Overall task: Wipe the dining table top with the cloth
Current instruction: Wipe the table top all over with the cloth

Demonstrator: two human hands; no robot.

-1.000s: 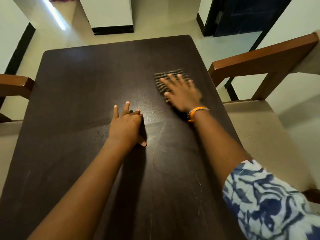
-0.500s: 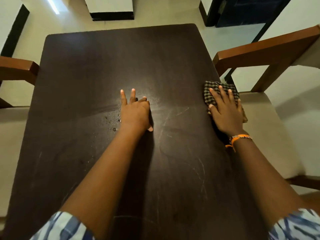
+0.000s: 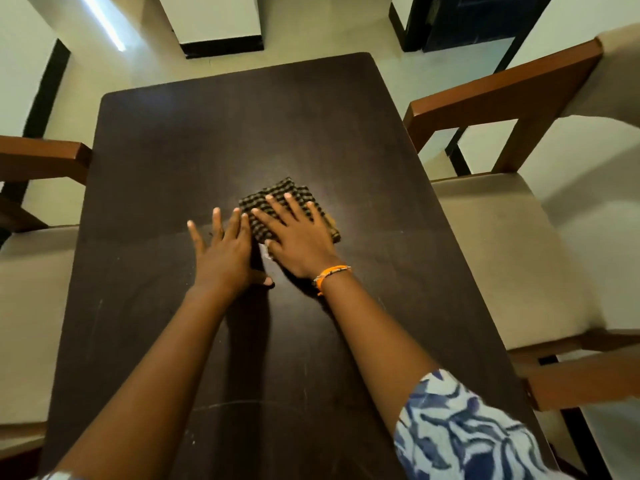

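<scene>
Cloth point(image 3: 273, 202), dark checked and folded into a rough square, lies flat near the middle of the bench point(image 3: 214, 133), slightly right of centre. Right hand point(image 3: 298, 242) rests palm down on top of it, fingers point(image 3: 273, 206) straight and spread, pressing the fabric against the dark wood; nothing is curled round it. The far and right edges of the cloth show beyond the hand. An orange bracelet point(image 3: 331, 273) sits on the right wrist, and a blue-and-white patterned sleeve point(image 3: 460, 434) covers the upper part of that arm.

Left hand point(image 3: 223, 251) lies flat on the bare wood just beside the cloth, on its left. Its fingers are straight and slightly fanned, holding nothing, and the nearest fingertip comes up to the cloth's left edge; whether it touches cannot be told. The thumb points toward the right wrist.

Bench top is dark brown, with faint pale scratches and smears on the near half. A wooden chair with a beige seat point(image 3: 502, 237) stands at the right side, another chair point(image 3: 31, 271) at the left. Pale floor point(image 3: 145, 64) beyond the far end.
</scene>
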